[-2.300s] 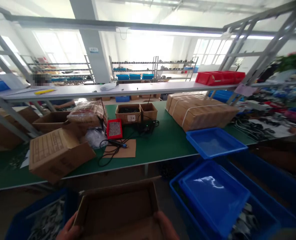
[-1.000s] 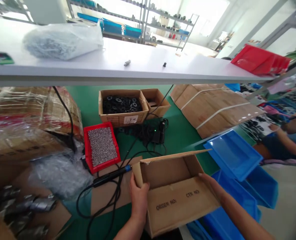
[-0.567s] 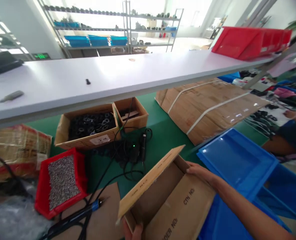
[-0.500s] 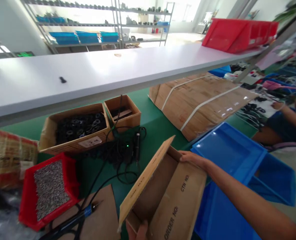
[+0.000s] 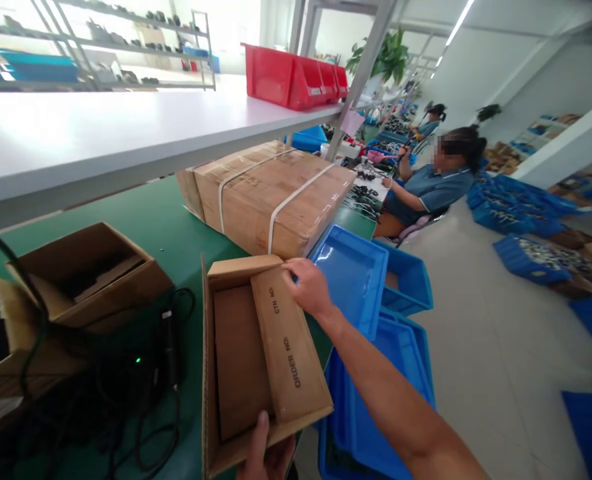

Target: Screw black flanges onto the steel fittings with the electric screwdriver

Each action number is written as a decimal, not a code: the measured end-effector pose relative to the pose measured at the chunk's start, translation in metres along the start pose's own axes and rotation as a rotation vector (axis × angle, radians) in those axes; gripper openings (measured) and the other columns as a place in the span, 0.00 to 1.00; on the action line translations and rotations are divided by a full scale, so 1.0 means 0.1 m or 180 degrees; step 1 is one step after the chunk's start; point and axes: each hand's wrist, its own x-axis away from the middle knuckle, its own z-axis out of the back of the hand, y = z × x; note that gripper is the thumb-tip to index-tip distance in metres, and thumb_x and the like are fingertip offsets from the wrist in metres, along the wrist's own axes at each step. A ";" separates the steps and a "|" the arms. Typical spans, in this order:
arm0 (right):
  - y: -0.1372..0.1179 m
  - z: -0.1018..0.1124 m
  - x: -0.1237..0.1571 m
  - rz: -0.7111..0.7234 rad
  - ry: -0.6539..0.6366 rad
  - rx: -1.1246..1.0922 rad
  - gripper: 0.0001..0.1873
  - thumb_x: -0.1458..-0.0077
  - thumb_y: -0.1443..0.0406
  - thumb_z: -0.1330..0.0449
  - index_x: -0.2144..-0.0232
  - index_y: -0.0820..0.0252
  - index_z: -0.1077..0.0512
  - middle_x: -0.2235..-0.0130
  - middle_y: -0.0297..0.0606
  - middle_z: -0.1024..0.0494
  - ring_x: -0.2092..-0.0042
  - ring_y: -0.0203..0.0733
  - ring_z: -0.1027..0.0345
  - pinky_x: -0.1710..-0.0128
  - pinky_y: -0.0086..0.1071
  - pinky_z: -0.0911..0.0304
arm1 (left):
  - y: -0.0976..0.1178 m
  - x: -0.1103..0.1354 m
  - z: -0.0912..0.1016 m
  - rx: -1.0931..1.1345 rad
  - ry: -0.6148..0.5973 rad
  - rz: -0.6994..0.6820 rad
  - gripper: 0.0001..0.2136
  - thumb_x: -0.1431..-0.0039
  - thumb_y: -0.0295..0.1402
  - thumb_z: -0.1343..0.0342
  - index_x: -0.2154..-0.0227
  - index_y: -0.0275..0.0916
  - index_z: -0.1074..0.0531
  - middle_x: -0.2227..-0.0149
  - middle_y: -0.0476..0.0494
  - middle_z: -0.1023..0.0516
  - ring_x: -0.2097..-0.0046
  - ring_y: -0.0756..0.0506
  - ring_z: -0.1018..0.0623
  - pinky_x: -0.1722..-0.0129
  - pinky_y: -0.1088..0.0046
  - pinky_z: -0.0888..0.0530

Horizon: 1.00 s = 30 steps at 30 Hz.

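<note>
I hold an empty brown cardboard box [image 5: 241,360] over the edge of the green table [image 5: 151,213]. "ORDER NO" and "CTN NO" are printed on its near side panel. My right hand [image 5: 307,287] grips the box's far right corner, fingers curled over the rim. My left hand [image 5: 266,457] shows only partly at the bottom edge and clasps the near end of the box, thumb up against the panel.
A strapped, film-wrapped carton [image 5: 269,193] lies just beyond the box. Blue bins [image 5: 356,273] are stacked to the right of it. Open cardboard boxes [image 5: 96,273] and black cables [image 5: 161,360] sit to the left. A white shelf [image 5: 126,127] with red bins [image 5: 291,80] hangs overhead. A seated person [image 5: 426,187] works at the far right.
My view has swung to the right, and the red tray has left the frame. The box has turned lengthwise toward me, both hands still on it.
</note>
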 end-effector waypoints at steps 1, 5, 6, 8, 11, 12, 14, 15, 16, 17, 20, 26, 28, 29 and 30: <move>0.26 0.07 0.20 -0.0238 0.0099 0.0160 0.21 0.36 0.66 0.56 0.46 0.64 0.33 0.42 0.46 0.31 0.39 0.42 0.42 0.36 0.38 0.51 | 0.03 0.03 -0.07 0.0001 0.0111 0.0046 0.22 0.58 0.29 0.31 0.58 0.40 0.30 0.63 0.44 0.21 0.66 0.39 0.18 0.68 0.66 0.18; 1.18 0.13 0.87 -0.0866 -0.0498 0.0757 0.31 0.49 0.66 0.39 0.42 0.66 0.36 0.42 0.53 0.31 0.41 0.54 0.37 0.41 0.44 0.42 | 0.16 0.13 -0.43 -0.0015 0.0142 0.0044 0.14 0.48 0.27 0.36 0.58 0.36 0.30 0.58 0.39 0.22 0.63 0.42 0.19 0.67 0.66 0.18; 1.32 0.08 0.99 -0.0910 -0.0724 0.0818 0.34 0.53 0.65 0.35 0.42 0.64 0.35 0.44 0.53 0.29 0.44 0.55 0.34 0.45 0.44 0.39 | 0.19 0.14 -0.52 0.0000 0.0050 -0.0047 0.13 0.47 0.27 0.37 0.58 0.35 0.29 0.56 0.38 0.22 0.62 0.43 0.20 0.65 0.65 0.18; 1.50 -0.06 1.15 -0.1011 -0.1065 0.0933 0.31 0.53 0.64 0.33 0.46 0.62 0.31 0.49 0.51 0.24 0.49 0.54 0.29 0.50 0.44 0.34 | 0.24 0.13 -0.68 0.0012 -0.0095 -0.0256 0.12 0.46 0.27 0.38 0.58 0.35 0.29 0.53 0.38 0.24 0.60 0.43 0.21 0.63 0.62 0.18; 1.62 -0.24 1.25 -0.1211 -0.1290 0.1119 0.16 0.42 0.62 0.41 0.52 0.63 0.28 0.55 0.46 0.22 0.53 0.48 0.27 0.53 0.44 0.32 | 0.32 0.06 -0.81 -0.0023 -0.0264 -0.0445 0.12 0.45 0.28 0.38 0.58 0.36 0.29 0.55 0.38 0.23 0.60 0.44 0.21 0.61 0.60 0.18; 1.65 -0.28 1.27 -0.1260 -0.1323 0.1166 0.14 0.40 0.61 0.42 0.54 0.63 0.28 0.56 0.44 0.22 0.54 0.46 0.28 0.53 0.45 0.32 | 0.34 0.04 -0.82 -0.0078 -0.0343 -0.0432 0.11 0.44 0.29 0.39 0.58 0.35 0.30 0.56 0.37 0.23 0.61 0.44 0.20 0.60 0.61 0.18; 1.71 -0.32 1.31 -0.1333 -0.1352 0.1236 0.15 0.38 0.59 0.44 0.54 0.63 0.29 0.56 0.42 0.23 0.54 0.44 0.28 0.52 0.45 0.32 | 0.38 0.03 -0.76 -0.0301 -0.0530 -0.0328 0.11 0.42 0.31 0.40 0.58 0.34 0.30 0.60 0.37 0.22 0.59 0.41 0.19 0.60 0.63 0.19; 1.74 -0.32 1.34 -0.1363 -0.1349 0.1265 0.16 0.38 0.58 0.44 0.54 0.63 0.29 0.55 0.41 0.23 0.54 0.43 0.28 0.52 0.45 0.32 | 0.39 0.03 -0.69 -0.0464 -0.0621 -0.0251 0.11 0.42 0.33 0.40 0.58 0.34 0.30 0.61 0.36 0.22 0.58 0.39 0.19 0.60 0.63 0.19; 1.75 -0.31 1.37 -0.1388 -0.1336 0.1289 0.16 0.38 0.57 0.44 0.54 0.63 0.29 0.55 0.41 0.24 0.54 0.43 0.29 0.51 0.45 0.32 | 0.40 0.04 -0.60 -0.0648 -0.0715 -0.0173 0.12 0.41 0.34 0.40 0.57 0.34 0.30 0.61 0.35 0.22 0.57 0.37 0.19 0.59 0.63 0.19; 1.76 -0.30 1.40 -0.1407 -0.1312 0.1309 0.17 0.37 0.57 0.45 0.54 0.63 0.29 0.56 0.41 0.23 0.54 0.43 0.29 0.51 0.45 0.33 | 0.40 0.06 -0.49 -0.0852 -0.0818 -0.0099 0.12 0.41 0.35 0.41 0.57 0.35 0.30 0.59 0.34 0.22 0.55 0.36 0.19 0.59 0.62 0.20; 1.73 -0.18 1.54 -0.1418 -0.1146 0.1351 0.16 0.36 0.57 0.47 0.55 0.63 0.29 0.56 0.42 0.23 0.55 0.43 0.28 0.52 0.43 0.34 | 0.36 0.13 -0.06 -0.1558 -0.0912 -0.0017 0.15 0.42 0.34 0.40 0.53 0.35 0.31 0.50 0.31 0.23 0.54 0.36 0.20 0.59 0.62 0.20; 1.56 0.38 1.94 -0.1462 -0.0527 0.1410 0.15 0.37 0.58 0.50 0.56 0.58 0.28 0.58 0.43 0.20 0.57 0.44 0.27 0.60 0.33 0.40 | 0.33 0.10 0.70 -0.2612 -0.0695 -0.0197 0.27 0.55 0.44 0.32 0.56 0.32 0.27 0.52 0.29 0.22 0.60 0.38 0.19 0.64 0.65 0.22; 1.45 0.57 2.16 -0.1504 -0.0355 0.1397 0.17 0.38 0.56 0.50 0.56 0.57 0.28 0.60 0.44 0.19 0.59 0.45 0.27 0.63 0.34 0.40 | 0.35 0.12 0.84 -0.2758 -0.0829 -0.0315 0.32 0.58 0.49 0.32 0.52 0.33 0.28 0.55 0.32 0.21 0.61 0.39 0.19 0.64 0.66 0.23; 1.38 0.66 2.29 -0.1538 -0.0261 0.1388 0.18 0.38 0.54 0.51 0.57 0.58 0.28 0.62 0.45 0.19 0.61 0.47 0.26 0.64 0.34 0.40 | 0.37 0.14 0.89 -0.2824 -0.0929 -0.0377 0.33 0.58 0.49 0.33 0.51 0.33 0.28 0.57 0.34 0.21 0.62 0.41 0.20 0.65 0.68 0.24; 1.30 0.74 2.45 -0.1585 -0.0150 0.1378 0.20 0.38 0.53 0.52 0.57 0.59 0.28 0.62 0.47 0.19 0.62 0.49 0.26 0.65 0.36 0.39 | 0.39 0.17 0.94 -0.2881 -0.1056 -0.0427 0.33 0.57 0.48 0.33 0.51 0.33 0.28 0.59 0.36 0.20 0.64 0.42 0.20 0.66 0.69 0.26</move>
